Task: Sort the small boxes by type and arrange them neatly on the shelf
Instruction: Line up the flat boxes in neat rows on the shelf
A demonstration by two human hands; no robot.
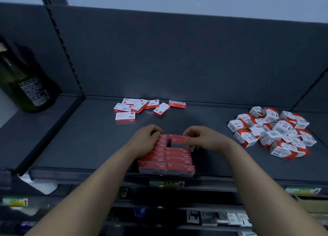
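Boxes of two kinds lie on the dark shelf (85,140). Flat red boxes (178,160) with white print stand packed in two columns at lower centre, by the front edge; the hands hide the far ones, so the count is unsure. Right hand (204,138) has its grip pinched on one more red box (181,143), tilted over the right column's far end. Left hand (148,141) curls its grip over the left column's far end. Seven loose red-and-white boxes (125,116) lie scattered above centre. At right sits a heap of chunkier white-and-orange boxes (271,133), roughly twenty. One green bottle (26,86) stands at left.
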